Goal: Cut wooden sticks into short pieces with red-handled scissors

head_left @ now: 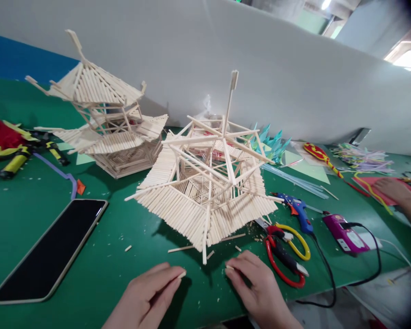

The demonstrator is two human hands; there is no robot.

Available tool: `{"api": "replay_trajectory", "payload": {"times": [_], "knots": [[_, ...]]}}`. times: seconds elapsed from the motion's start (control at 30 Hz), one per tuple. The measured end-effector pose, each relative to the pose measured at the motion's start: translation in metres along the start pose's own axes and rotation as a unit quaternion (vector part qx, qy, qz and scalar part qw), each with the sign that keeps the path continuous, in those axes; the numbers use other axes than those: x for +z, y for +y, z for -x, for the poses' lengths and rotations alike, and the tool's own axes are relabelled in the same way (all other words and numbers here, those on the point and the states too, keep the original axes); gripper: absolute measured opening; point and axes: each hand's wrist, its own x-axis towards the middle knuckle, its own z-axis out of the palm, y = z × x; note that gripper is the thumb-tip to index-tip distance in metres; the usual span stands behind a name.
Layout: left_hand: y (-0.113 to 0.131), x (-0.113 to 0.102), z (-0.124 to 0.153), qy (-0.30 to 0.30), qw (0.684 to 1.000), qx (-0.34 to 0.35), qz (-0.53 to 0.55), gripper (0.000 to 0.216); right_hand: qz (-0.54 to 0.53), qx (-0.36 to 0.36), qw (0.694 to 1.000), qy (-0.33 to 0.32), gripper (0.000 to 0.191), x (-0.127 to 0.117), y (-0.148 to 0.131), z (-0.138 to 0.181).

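Note:
My left hand (149,290) pinches a short wooden stick piece (181,274) between thumb and forefinger, low over the green table. Opposite it, my right hand (255,285) is closed on another small wooden stick piece (229,267), most of it hidden by the fingers. Just beyond both hands stands a wooden stick pavilion model (178,208), its lower roof covered in sticks and its upper roof a bare frame with a tall post. Loose stick offcuts (180,249) lie under its front edge. Neither hand touches the model.
Behind left stands a second stick pavilion (106,91). A phone (51,251) lies left. Red-and-yellow-handled scissors (303,249), pliers (284,256), a blue glue gun (301,212) and a purple power strip (344,233) with cords lie right. Another person's hand (392,189) rests far right.

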Motion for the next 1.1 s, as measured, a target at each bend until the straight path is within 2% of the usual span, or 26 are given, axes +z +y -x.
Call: {"api": "replay_trajectory", "payload": {"times": [0.1,0.33,0.57,0.77,0.9,1.03,1.1], "knots": [[0.008,0.006,-0.010,-0.026,0.999,-0.007,0.033,0.022,0.056,-0.021,0.998,0.012,0.016,0.009,0.003,-0.010],[0.010,0.018,-0.016,-0.012,0.994,-0.038,0.101,0.022,0.092,-0.023,0.995,0.016,0.016,0.021,0.007,-0.009],[0.014,0.024,-0.019,-0.021,0.989,-0.059,0.131,0.022,0.102,-0.031,0.994,0.025,0.016,0.017,0.012,-0.006],[0.024,0.025,-0.020,-0.065,0.987,-0.080,0.122,0.027,0.053,-0.044,0.995,0.079,0.019,0.010,0.003,0.011],[0.033,0.026,-0.021,-0.098,0.978,-0.100,0.156,0.026,0.015,-0.033,0.993,0.111,0.017,-0.004,0.009,0.025],[0.033,0.030,-0.023,-0.116,0.963,-0.108,0.217,0.030,0.125,0.075,0.958,0.245,0.019,-0.035,0.040,0.027],[0.031,0.033,-0.025,-0.116,0.952,-0.126,0.253,0.031,0.143,0.088,0.954,0.248,0.017,-0.046,0.050,0.025]]}}
